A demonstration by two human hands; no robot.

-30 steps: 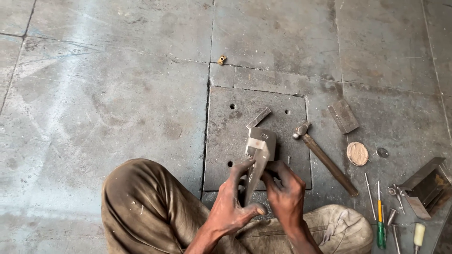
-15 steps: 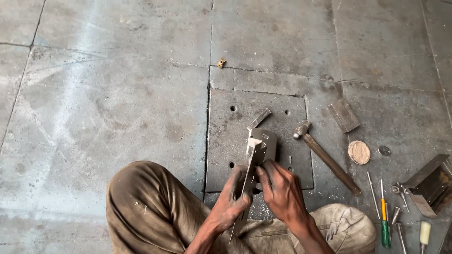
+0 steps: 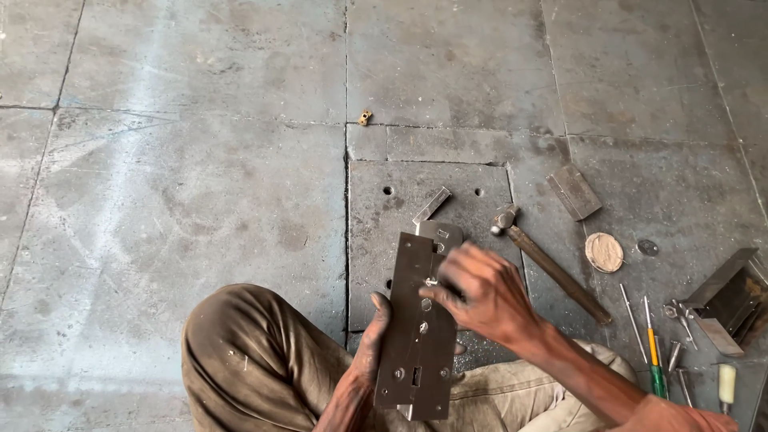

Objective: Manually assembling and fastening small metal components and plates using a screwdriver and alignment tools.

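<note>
Left hand (image 3: 370,350) under long metal lock plate (image 3: 422,320), fingers wrapped around its left edge, holding it tilted up over lap. Right hand (image 3: 482,292) reaches in from 4 o'clock, wrist bent, fingertips pinched narrow on plate's face near small screw (image 3: 430,282). Hammer (image 3: 548,262) lies on floor (image 3: 200,184) at 2 o'clock of plate; screwdrivers (image 3: 654,348) at 3 o'clock.

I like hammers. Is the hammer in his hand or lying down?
Lying down. The hammer rests on the floor; both hands are at the metal plate.
</note>
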